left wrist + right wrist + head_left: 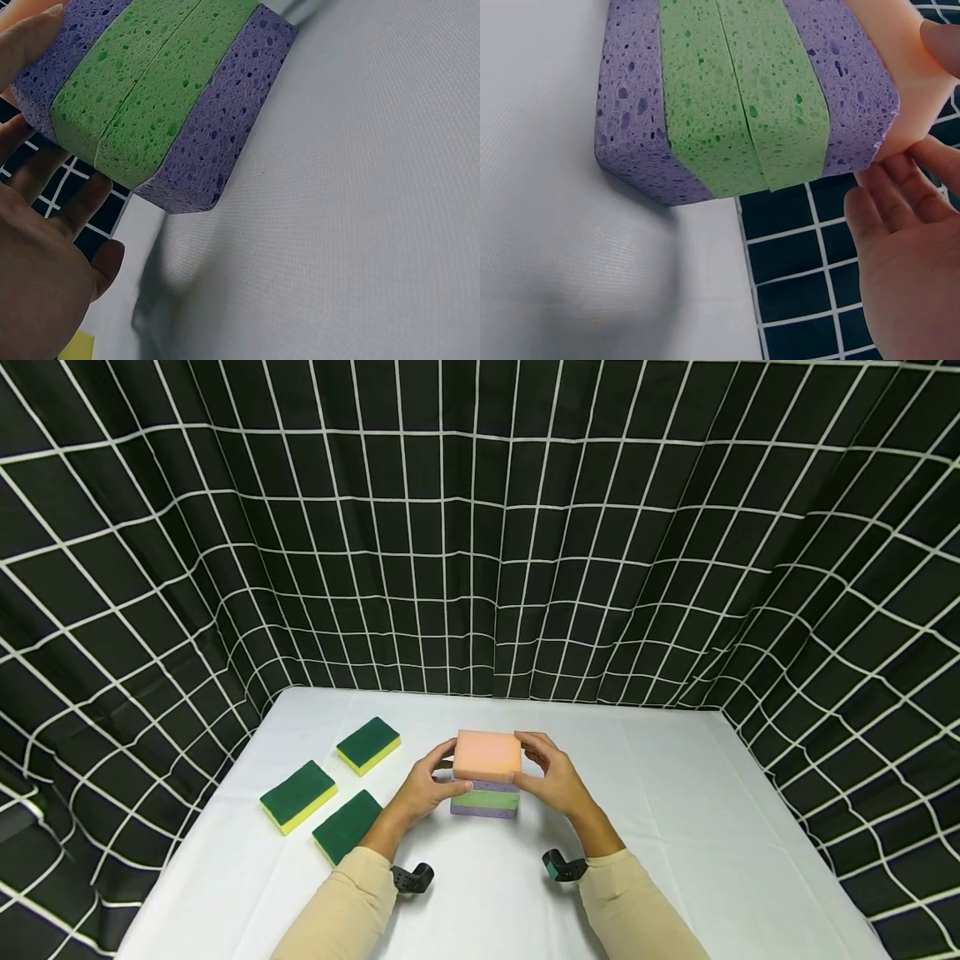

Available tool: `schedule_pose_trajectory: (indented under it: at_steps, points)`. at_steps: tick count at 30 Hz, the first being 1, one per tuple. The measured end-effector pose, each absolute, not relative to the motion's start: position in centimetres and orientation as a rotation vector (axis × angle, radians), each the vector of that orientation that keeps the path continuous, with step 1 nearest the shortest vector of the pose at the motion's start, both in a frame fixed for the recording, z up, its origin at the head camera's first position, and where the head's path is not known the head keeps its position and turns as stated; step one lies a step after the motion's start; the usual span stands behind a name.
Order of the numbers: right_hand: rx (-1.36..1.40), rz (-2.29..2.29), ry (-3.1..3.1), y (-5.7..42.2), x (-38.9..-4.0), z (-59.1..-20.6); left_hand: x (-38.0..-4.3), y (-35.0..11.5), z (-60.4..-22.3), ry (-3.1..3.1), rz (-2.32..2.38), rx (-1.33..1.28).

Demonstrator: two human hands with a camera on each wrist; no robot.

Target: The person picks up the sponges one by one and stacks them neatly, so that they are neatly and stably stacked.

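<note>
Stacking seems in hand, the right hand (553, 779) gripping the peach sponge (487, 754) atop the purple-green stack (485, 799), the left hand (424, 789) gripping that stack's upper end, and the next move likely calls for squaring edges.

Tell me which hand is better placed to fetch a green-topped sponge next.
Likely the left hand: all three green-topped sponges lie on its side of the stack. The right hand, at the stack's other side, would probably have to reach across.
</note>
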State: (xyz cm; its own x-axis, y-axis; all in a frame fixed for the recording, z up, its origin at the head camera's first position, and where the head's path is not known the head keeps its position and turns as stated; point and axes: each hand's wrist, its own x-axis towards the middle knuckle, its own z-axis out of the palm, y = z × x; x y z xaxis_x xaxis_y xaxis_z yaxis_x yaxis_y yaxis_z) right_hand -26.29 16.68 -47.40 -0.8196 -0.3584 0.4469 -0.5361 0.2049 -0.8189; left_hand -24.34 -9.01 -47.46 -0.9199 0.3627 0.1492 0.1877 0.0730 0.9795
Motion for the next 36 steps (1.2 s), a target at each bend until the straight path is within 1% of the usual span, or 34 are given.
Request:
schedule_pose_trajectory:
  at_steps: [12, 21, 31, 36]
  points:
    - [0.856, 1.676, -2.363, 16.8, -26.6, -47.3, -24.5, -9.0, -47.6, 2.227, 1.973, 0.561]
    - [0.92, 1.679, -2.371, 16.6, -24.9, -44.4, -24.2, -8.9, -47.5, 2.23, 1.955, 0.566]
    - [0.899, 1.679, -2.402, 16.8, -24.8, -44.2, -24.1, -8.9, -47.4, 2.35, 1.972, 0.577]
    - [0.888, 1.684, -2.405, 16.8, -24.7, -44.3, -23.5, -9.3, -45.7, 2.433, 1.969, 0.588]
